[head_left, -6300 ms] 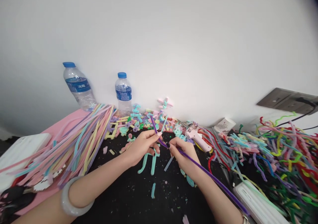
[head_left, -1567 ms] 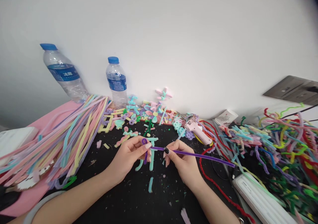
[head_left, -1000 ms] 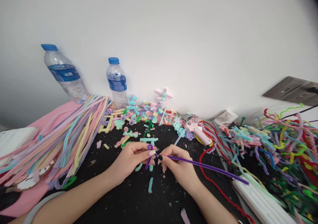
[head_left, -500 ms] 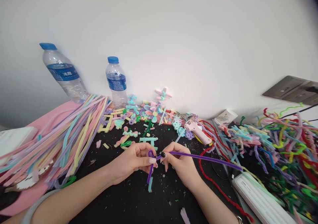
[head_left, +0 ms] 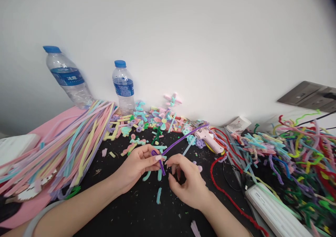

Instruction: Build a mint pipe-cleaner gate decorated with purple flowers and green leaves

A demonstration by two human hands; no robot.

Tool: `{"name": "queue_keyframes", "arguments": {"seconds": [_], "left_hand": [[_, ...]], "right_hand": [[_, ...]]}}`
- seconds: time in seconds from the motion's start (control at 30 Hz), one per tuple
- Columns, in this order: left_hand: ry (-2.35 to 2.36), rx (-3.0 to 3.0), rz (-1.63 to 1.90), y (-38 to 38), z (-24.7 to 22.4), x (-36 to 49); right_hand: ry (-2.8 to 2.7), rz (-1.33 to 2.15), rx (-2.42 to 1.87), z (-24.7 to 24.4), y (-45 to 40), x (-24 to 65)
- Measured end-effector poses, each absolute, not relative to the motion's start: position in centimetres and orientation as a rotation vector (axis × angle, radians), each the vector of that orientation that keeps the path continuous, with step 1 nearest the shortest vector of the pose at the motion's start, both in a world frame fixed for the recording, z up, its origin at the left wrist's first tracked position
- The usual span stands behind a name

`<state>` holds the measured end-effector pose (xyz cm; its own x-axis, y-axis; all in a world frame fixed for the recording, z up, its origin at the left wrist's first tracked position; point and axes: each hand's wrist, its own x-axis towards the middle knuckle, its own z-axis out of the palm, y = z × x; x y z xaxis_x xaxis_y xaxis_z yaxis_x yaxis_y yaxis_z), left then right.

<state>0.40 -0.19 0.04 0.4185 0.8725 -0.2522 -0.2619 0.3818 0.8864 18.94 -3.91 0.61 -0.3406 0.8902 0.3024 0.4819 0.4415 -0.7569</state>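
A purple pipe cleaner [head_left: 181,139] is bent into a small loop near one end, and its long straight part points up to the right. My left hand [head_left: 143,162] pinches it at the loop between thumb and fingers. Just to the right, my right hand [head_left: 187,181] has its thumb and curled fingers apart, with nothing seen between them. Its fingertips are close to the short purple end but look separate from it. Below the hands a short blue-green pipe cleaner piece [head_left: 159,195] lies on the black table surface [head_left: 126,212].
A pink glue gun [head_left: 209,139] lies behind my right hand, near a red pipe cleaner [head_left: 223,189]. Pastel pipe cleaners [head_left: 81,142] are heaped at left, tangled ones [head_left: 296,153] at right. Two bottles [head_left: 68,77] [head_left: 123,86] stand by the wall; a white power strip [head_left: 273,209] lies front right.
My right hand has let go of the purple pipe cleaner and opened. The long part has swung from pointing right to pointing up and right. My left hand has shifted slightly left.
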Motion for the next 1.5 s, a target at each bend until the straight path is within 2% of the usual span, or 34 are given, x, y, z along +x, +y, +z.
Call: {"name": "queue_keyframes", "arguments": {"seconds": [0.23, 0.43, 0.67, 1.1, 1.5], "left_hand": [[0.851, 1.041, 0.791, -0.5, 0.2, 0.7], [0.807, 1.244, 0.695, -0.6, 0.4, 0.8], [0.740, 1.218, 0.640, -0.9, 0.5, 0.8], [0.851, 1.005, 0.689, -0.6, 0.2, 0.8], [0.851, 1.049, 0.704, -0.6, 0.4, 0.9]], "right_hand": [[-2.118, 0.526, -0.976, 0.2, -3.7, 19.1], [-2.087, 0.270, -1.022, 1.0, -3.5, 19.3], [-2.210, 0.446, -1.014, 0.8, -3.5, 19.1], [-1.916, 0.604, -1.070, 0.2, -4.0, 19.1], [-2.022, 0.569, -1.014, 0.7, -3.9, 19.1]]}}
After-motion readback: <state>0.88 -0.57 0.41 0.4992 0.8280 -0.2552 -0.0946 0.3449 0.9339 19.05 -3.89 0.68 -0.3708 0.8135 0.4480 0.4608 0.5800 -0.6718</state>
